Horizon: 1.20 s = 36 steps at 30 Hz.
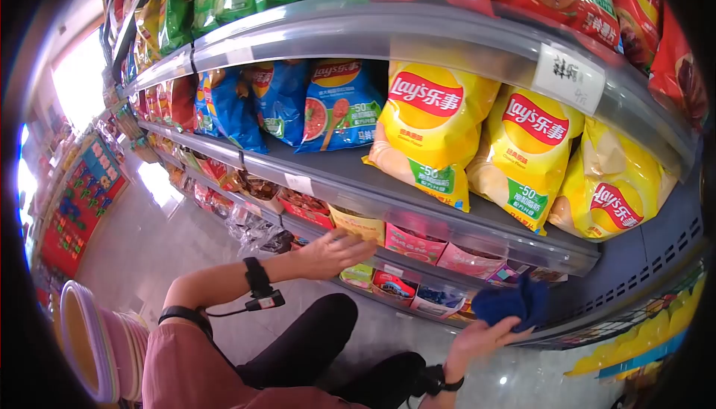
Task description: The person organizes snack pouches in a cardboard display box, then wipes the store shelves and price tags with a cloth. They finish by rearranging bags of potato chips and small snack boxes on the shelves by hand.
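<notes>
The soft, crumpled, dark blue cloth (511,301) bunches in the right hand's (477,345) pinched fingers, by the lower shelf's right end. The left hand (335,251), flat with fingers outstretched, overlaps a cream carton (358,224); contact is unclear. Above, glossy, puffy yellow bags (432,129) stand behind clear plastic edging (447,224).

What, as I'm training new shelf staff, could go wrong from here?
The right hand holds a blue cloth below the yellow chip bags, which sit near the shelf's front edge; raising it might dislodge one. The left hand looks close to the yellow box in a lower row and could push it askew. The cable on the left arm sags and might snag.
</notes>
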Available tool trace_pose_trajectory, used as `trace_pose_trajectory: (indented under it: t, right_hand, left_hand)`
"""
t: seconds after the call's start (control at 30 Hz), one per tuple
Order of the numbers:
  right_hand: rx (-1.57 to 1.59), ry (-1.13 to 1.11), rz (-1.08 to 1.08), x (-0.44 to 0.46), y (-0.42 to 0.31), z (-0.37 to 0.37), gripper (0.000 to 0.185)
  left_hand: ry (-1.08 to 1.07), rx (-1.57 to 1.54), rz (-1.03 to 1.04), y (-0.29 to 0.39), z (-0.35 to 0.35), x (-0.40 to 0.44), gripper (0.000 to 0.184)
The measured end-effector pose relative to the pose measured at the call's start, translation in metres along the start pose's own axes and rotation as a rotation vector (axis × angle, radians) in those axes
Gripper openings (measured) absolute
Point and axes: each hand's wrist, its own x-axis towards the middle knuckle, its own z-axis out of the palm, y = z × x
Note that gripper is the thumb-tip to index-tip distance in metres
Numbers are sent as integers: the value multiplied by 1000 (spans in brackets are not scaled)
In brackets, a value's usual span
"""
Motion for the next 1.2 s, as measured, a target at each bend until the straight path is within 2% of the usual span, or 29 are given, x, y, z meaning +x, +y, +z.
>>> trace_pose_trajectory:
  t: [0.03,0.07,0.1,0.13,0.17,0.2,0.27,0.33,0.43,0.5,0.53,0.57,0.63,0.67,0.73,0.77,0.83,0.87,0.9,0.97,1.03,1.07,1.1,1.17,1.2]
  right_hand:
    - [-210,-198,-229,-4,0,7,61]
    - [51,-171,-224,-9,-1,29,66]
    - [-123,-453,-575,0,3,37,65]
    - [-385,-686,-732,7,-18,59,59]
    - [-763,-562,-1024,0,-23,77,58]
    - [-729,-564,-964,-7,-16,81,59]
    - [-692,-553,-921,-21,-12,88,61]
    - [-661,-593,-871,-38,-18,91,62]
    - [-818,-638,-997,-78,-11,111,57]
    - [-817,-809,-1159,-103,-19,130,53]
    - [-639,-817,-1306,-115,-22,140,51]
    - [-587,-894,-1327,-129,-27,145,49]
    - [-307,-1173,-1090,-151,-46,150,48]
    - [-319,-1176,-1093,-165,-59,148,48]
    - [-49,-1570,-207,-192,-91,143,48]
    - [-20,-1718,-346,-199,-95,143,55]
    - [-152,-1760,-826,-195,-114,146,58]
    - [-155,-1736,-844,-186,-127,150,55]
    - [-148,-1615,-843,-177,-134,154,46]
    - [-149,-1382,-905,-159,-138,168,33]
    - [-171,-1243,-1048,-144,-132,185,31]
    - [-197,-1212,-1146,-139,-126,193,30]
    - [-230,-1197,-1226,-134,-120,197,30]
    - [-273,-1199,-1224,-124,-100,203,26]
    - [-260,-1207,-1227,-122,-99,203,26]
  left_hand:
    - [1,-1,-6,-7,-10,-8,71]
    - [47,-11,-193,-18,-19,-21,68]
    - [93,-21,-383,-28,-26,-32,65]
    - [302,31,-490,-40,-32,-40,71]
    - [511,85,-595,-51,-37,-48,76]
    - [513,84,-603,-60,-45,-54,76]
    - [247,-110,-763,-78,-60,-61,83]
    - [265,-107,-740,-83,-51,-65,86]
    - [320,-168,-721,-82,-54,-67,85]
    - [396,-256,-700,-81,-55,-71,85]
    - [479,-314,-738,-74,-50,-73,77]
    - [489,-327,-739,-62,-49,-76,77]
    - [646,-749,-762,-35,-54,-85,62]
    - [651,-761,-763,-25,-51,-86,62]
    - [944,-2307,-924,-10,-50,-87,50]
    - [982,-2502,-940,-11,-54,-92,43]
    - [915,-2488,-1232,-20,-61,-107,33]
    - [1087,-2508,-1389,-23,-72,-105,27]
    - [1214,-2483,-1270,-25,-69,-114,28]
    - [1412,-2043,-1293,-32,-90,-126,30]
    - [1686,-1667,-1338,-41,-78,-131,31]
    - [1738,-1445,-1184,-43,-69,-136,30]
    - [1747,-1433,-1195,-48,-67,-140,30]
    - [1667,-932,-1385,-65,-63,-148,31]
    - [1681,-956,-1359,-74,-50,-156,40]
